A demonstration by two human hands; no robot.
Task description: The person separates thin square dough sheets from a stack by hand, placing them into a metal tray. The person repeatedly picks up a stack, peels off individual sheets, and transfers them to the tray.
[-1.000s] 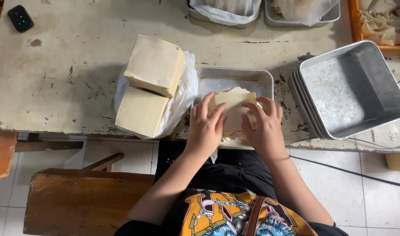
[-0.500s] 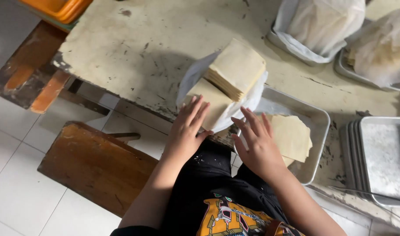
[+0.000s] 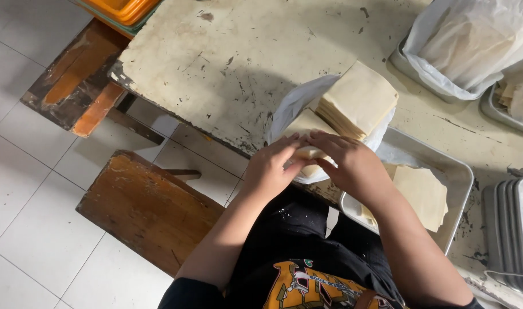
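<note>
Left hand: the left hand rests on the lower stack of pale square sheets at the table's near edge, fingers stretched forward and close together, tips on the top sheet.
Right hand: the right hand lies just beside the left, fingertips meeting it over the same stack; fingers bent and narrow, pinching at the top sheet. Whether a sheet is actually lifted cannot be told, since the hands cover it.
Lower stack: sits on a white plastic bag, at the front edge of the table, mostly hidden by both hands.
Upper stack: a thicker stack of the same sheets lies tilted, partly on top of the lower one, behind the hands and untouched.
Tray: a metal tray stands just right of the stacks, overhanging the table edge; a few loose sheets lie in it, beside the right forearm.
Empty trays: a nested pile stands at the far right.
Bagged bins: containers lined with white plastic stand at the back right.
Orange crate: a crate sits at the top left corner.
Bench: a worn wooden bench stands on the tiled floor, left of the person's legs.
</note>
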